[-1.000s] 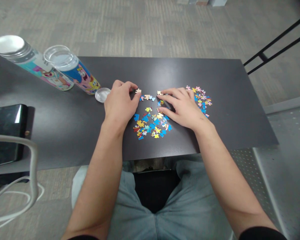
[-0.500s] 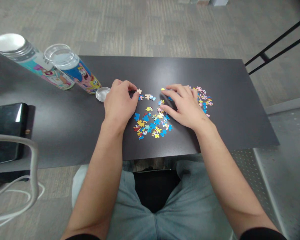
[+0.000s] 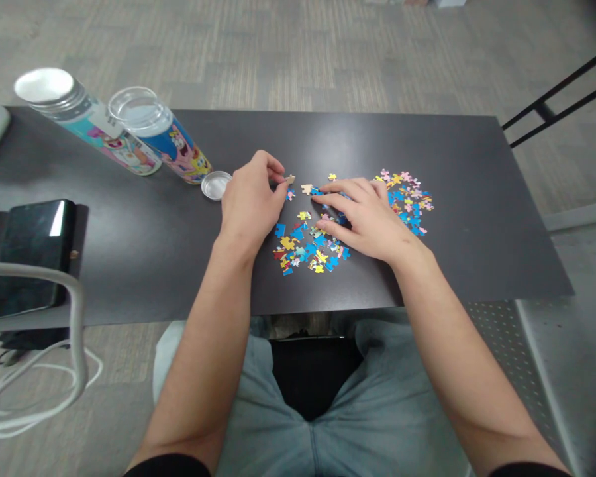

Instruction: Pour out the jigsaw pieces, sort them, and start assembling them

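1. Puzzle pieces (image 3: 308, 250) lay in a loose, many-coloured heap on the near half of the dark table (image 3: 481, 205), between the person's forearms; a second cluster (image 3: 410, 204) spread beyond the right hand (image 3: 360, 215), mostly pink, blue and yellow.
2. The left hand (image 3: 252, 202) had thumb and forefinger drawn together on a tan piece (image 3: 290, 179), which tilted up at the fingertips.
3. The right hand was spread palm down, thumb well apart from the forefinger, with nothing pinched between them. Its forefinger reached a blue piece (image 3: 316, 191) beside a pale piece (image 3: 306, 189); whether it pressed on it, I could not tell.
4. Just left of the left hand lay a shallow metal lid (image 3: 216, 186), and next to it stood a blue cartoon can (image 3: 179, 151) with a clear rim. A teal can (image 3: 114, 140) stood behind that one, farther left.
5. The tabletop was smooth and faintly glossy, with a soft patch of light near its far edge. A shiny black device (image 3: 32, 255) lay at its left end, and a thick pale cable (image 3: 78, 324) looped in front.
6. Past the table ran grey, streaky carpet (image 3: 288, 56). Black bars (image 3: 559, 111) slanted in at the right, and a speckled panel (image 3: 496, 341) showed below the table's right end.
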The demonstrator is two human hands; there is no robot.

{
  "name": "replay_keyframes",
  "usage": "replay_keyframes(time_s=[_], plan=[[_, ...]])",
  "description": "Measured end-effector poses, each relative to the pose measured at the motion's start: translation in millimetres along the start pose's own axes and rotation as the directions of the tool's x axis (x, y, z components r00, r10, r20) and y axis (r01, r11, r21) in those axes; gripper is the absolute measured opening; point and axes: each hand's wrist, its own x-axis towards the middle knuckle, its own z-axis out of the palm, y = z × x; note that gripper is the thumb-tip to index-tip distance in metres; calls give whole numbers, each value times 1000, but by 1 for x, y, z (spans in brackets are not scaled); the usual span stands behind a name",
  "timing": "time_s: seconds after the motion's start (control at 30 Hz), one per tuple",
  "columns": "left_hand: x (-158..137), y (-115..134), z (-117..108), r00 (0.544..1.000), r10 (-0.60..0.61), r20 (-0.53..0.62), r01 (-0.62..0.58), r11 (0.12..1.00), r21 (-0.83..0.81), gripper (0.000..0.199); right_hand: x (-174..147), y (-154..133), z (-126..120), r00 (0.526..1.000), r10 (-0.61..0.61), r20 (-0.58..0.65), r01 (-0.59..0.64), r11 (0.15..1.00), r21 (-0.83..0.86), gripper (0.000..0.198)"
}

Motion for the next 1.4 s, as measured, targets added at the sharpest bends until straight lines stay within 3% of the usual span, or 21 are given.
replay_keyframes(time_s=[0.23,0.4,0.53,0.73,0.87,0.97,1.17,1.33,1.4], plan=[[1,-6,1,996,91,15,-91,996,-1,35,-2,3,-2,995,90,-43,-92,995,-48,43],[1,-18,-1,995,94,30,-92,994,-52,15,-1,5,-3,992,103,-73,-106,994,-38,37],[2,-25,-9,990,92,105,-89,996,-32,15,1,7,-5,988,128,-84,-130,991,-26,35],[-1,-28,-24,994,45,101,-48,998,31,2,3,-3,-10,993,102,-65,-103,995,-11,38],[-2,-28,-24,993,46,107,-54,996,71,25,14,-10,-5,994,98,-49,-98,995,-8,46],[-1,-31,-20,990,80,113,-89,993,78,19,26,-6,6,985,151,-85,-152,988,-12,50],[1,-34,-19,988,93,126,-99,994,46,11,43,8,17,978,167,-128,-168,986,-2,30],[-1,-28,-22,987,61,149,-55,997,-48,17,48,-1,10,976,194,-97,-195,981,0,17],[0,-27,-21,987,76,145,-61,993,-101,16,46,-4,6,986,154,-62,-152,988,30,14]])
